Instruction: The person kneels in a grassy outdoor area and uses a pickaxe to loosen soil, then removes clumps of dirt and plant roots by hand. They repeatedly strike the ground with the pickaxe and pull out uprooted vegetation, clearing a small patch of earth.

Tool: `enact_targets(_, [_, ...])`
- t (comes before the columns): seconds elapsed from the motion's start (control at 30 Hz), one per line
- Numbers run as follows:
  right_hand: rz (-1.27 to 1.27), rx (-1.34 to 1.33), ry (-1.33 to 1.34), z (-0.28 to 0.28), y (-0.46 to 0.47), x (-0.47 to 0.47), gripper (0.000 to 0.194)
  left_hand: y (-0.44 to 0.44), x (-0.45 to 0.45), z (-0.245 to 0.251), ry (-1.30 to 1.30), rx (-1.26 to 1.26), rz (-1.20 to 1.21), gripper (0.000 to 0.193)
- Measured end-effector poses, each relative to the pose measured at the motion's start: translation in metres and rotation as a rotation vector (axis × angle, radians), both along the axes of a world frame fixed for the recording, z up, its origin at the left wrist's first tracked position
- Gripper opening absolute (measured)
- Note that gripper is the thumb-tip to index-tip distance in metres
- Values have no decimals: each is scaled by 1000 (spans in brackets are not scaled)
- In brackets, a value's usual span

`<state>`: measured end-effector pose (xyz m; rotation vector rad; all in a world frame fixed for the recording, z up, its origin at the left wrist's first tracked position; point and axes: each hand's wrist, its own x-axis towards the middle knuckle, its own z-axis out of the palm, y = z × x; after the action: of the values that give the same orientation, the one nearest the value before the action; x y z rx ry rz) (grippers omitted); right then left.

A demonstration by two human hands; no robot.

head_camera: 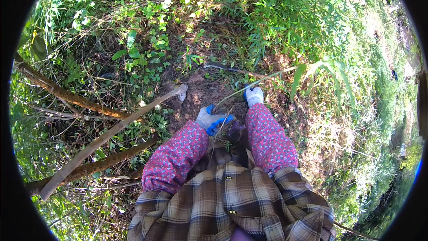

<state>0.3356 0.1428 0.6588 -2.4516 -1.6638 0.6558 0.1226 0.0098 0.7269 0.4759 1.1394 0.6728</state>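
Note:
My left hand (214, 120), in a white glove with blue coating, is low before my body, its thumb and fingers apart around the base of a long green plant stem (240, 91) with thin roots; how firmly it grips cannot be told. To its right is my right hand (253, 95), similarly gloved, close below the stem, its fingers largely hidden. The stem slants up right to long drooping leaves (334, 68). Beyond the hands a sickle or curved blade (217, 65) with a wooden handle lies on the ground. A hoe (180, 90) with a long wooden handle lies on the left.
Two brown tree trunks or thick branches (70, 95) cross the left side, the lower one (110, 161) passing under the hoe handle. Leafy weeds (133, 53) and dry twigs cover the upper left. Dense bamboo-like foliage (284, 13) stands ahead to the right. Bare soil (197, 88) lies between.

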Motion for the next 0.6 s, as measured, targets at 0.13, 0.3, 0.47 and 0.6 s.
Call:
enact_targets(0.13, [-168,-89,-164,-2,4,51,58,-22,-45,9,-335,-136,376,31])
enact_targets(0.3, [-218,-110,-175,-8,4,84,64,-36,-82,9,-608,19,572,30])
enact_targets(0.47, [-196,-44,-141,-19,-4,62,59,-44,-98,2,-597,110,656,30])
enact_targets(0.6, [-15,59,-150,-35,-25,8,43,-47,-101,3,-604,237,673,29])
